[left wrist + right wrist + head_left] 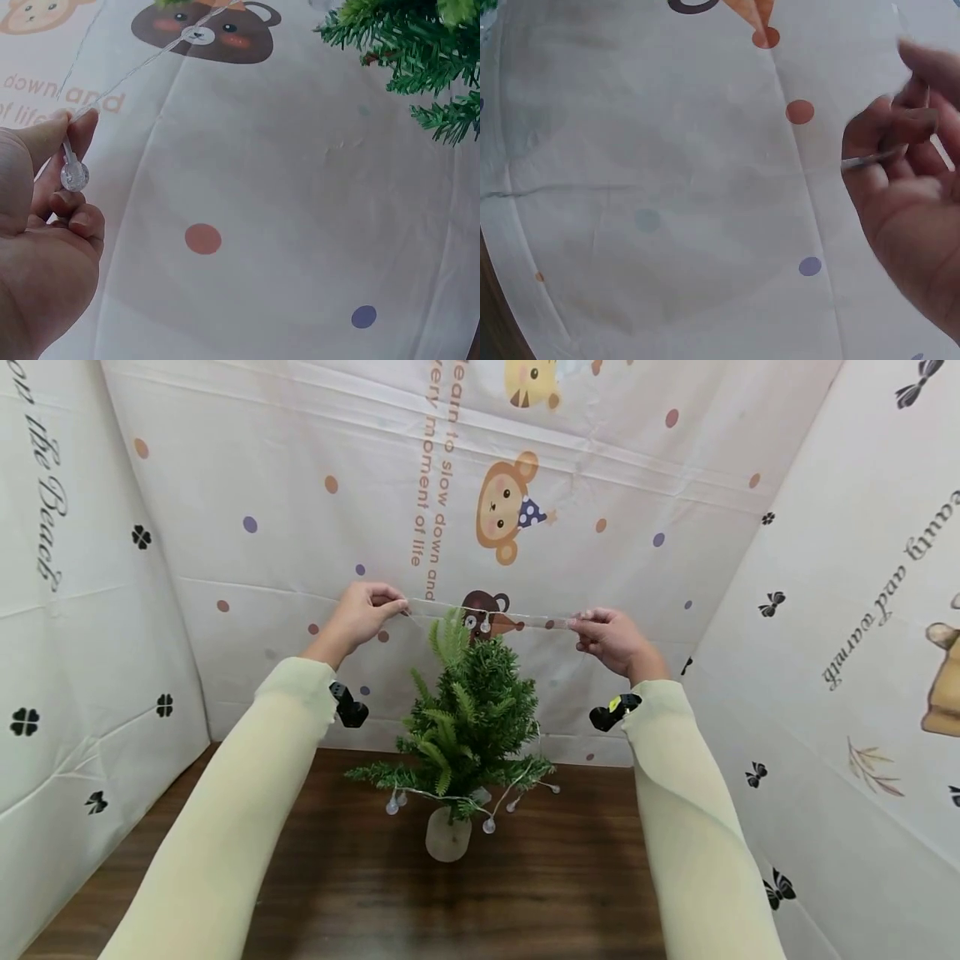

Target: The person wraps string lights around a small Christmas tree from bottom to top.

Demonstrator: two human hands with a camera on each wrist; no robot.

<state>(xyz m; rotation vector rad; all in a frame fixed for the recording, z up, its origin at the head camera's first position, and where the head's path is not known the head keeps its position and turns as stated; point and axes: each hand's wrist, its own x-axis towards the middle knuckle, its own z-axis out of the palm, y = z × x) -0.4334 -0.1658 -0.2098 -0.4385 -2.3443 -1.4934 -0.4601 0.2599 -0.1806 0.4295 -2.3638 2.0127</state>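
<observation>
A clear string light [525, 618] stretches between my two hands, level with the top of a small artificial Christmas tree [480, 710]. My left hand [367, 617] pinches its wire between thumb and forefinger, left of the treetop. Beneath those fingertips, in the left wrist view, dangles a clear round bulb [75, 176]. To the right of the tree, my right hand [611, 639] pinches the other end of the span; the right wrist view shows this hand [907, 172] blurred, with its fingers curled. More of the string, with several bulbs [489, 825], loops around the lower branches.
The tree stands on a pale round base [447, 837] on a dark wooden table [450, 910]. Printed white cloth walls rise behind [637, 468] and on both sides. Each forearm carries a black wrist camera.
</observation>
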